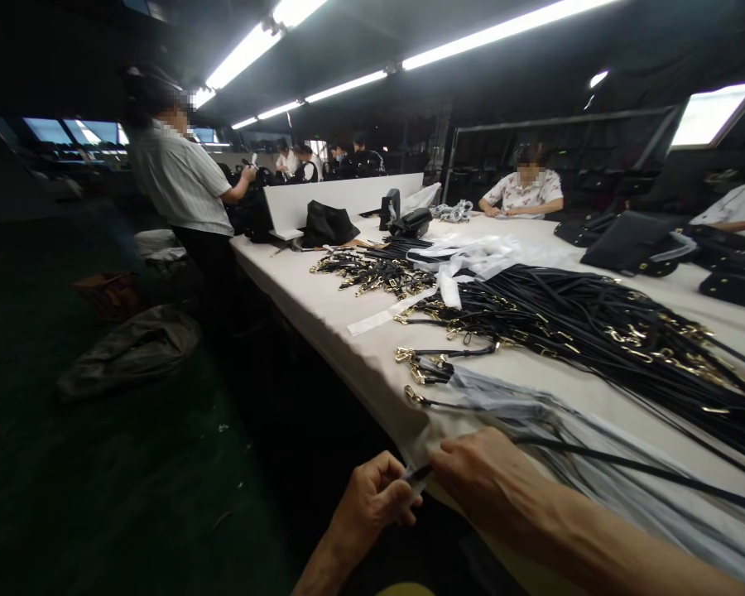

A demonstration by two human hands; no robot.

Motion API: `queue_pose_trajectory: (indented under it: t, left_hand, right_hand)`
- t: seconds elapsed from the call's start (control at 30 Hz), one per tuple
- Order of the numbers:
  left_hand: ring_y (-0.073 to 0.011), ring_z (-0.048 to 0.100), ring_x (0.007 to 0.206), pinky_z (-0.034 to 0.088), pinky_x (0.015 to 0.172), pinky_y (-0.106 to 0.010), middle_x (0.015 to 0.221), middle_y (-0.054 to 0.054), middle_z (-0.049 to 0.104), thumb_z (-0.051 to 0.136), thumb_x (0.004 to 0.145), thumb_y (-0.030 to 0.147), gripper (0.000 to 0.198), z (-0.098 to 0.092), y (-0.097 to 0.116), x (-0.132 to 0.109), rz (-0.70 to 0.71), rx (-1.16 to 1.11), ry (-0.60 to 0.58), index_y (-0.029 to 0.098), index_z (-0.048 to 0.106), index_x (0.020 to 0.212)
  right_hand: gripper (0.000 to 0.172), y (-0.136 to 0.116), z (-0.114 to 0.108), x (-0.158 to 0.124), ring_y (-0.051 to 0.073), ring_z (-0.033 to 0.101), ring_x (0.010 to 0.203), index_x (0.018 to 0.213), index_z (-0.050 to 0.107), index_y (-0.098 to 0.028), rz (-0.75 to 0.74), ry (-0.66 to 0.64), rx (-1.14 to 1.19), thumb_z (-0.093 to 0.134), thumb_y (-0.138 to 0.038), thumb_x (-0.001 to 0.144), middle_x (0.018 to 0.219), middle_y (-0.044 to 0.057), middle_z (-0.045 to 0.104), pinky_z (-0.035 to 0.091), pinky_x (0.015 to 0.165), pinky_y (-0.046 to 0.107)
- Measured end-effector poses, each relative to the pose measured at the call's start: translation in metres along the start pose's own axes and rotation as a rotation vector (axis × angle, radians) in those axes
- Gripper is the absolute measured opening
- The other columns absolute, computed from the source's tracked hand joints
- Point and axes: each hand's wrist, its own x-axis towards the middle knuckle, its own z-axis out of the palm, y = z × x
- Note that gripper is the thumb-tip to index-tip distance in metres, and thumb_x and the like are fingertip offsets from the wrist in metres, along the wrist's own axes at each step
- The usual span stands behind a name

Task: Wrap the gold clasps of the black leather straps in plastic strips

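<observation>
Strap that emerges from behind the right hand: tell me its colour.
Black; the strap shows best in the head view, toward the right edge.

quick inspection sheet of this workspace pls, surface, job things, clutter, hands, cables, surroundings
Surface: table with pale cover, heavily loaded
Job's things: black straps with gold-coloured clasps, piled; translucent plastic over some near the hands
Clutter: crumpled white wrapping on the straps; black bags toward the picture's right
Hands: left hand and right hand both closed on a dark strap
Cables: nothing seen
Surroundings: co-workers at the table, strip lights overhead, slumped sack on green floor
</observation>
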Motion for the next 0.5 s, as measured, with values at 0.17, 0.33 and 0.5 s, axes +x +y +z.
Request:
queue_pose_trajectory:
  t: [0.17,0.33,0.5]
  left_hand:
    - [-0.0071,0.047,0.041,0.031,0.041,-0.019,0.061,-0.003,0.07,0.069,0.081,0.059,0.046,-0.002,0.009,-0.008,0.084,0.191,0.113,0.014,0.065,0.077]
    - [-0.0106,0.054,0.043,0.034,0.041,-0.018,0.063,-0.005,0.073,0.072,0.077,0.062,0.049,-0.022,0.001,-0.008,0.091,0.012,0.126,0.018,0.052,0.08]
    - [-0.0185,0.07,0.06,0.049,0.057,-0.024,0.073,-0.012,0.077,0.064,0.086,0.063,0.047,-0.006,0.01,-0.002,0.139,-0.035,0.025,0.019,0.046,0.082]
  right_hand:
    - [0.017,0.011,0.0,0.008,0.016,0.066,0.071,0.091,0.075,-0.021,0.048,-0.054,0.331,0.063,-0.032,0.085,0.078,0.004,0.074,0.031,0.055,0.023]
    - [0.034,0.043,-0.008,-0.002,0.008,0.048,0.052,0.08,0.064,-0.013,0.077,-0.288,0.994,0.059,-0.047,0.087,0.067,0.002,0.065,0.033,0.048,0.017]
    - [0.024,0.04,-0.005,-0.006,0.008,0.048,0.052,0.072,0.065,-0.013,0.056,-0.228,0.963,0.061,-0.035,0.081,0.058,-0.002,0.056,0.032,0.05,0.017]
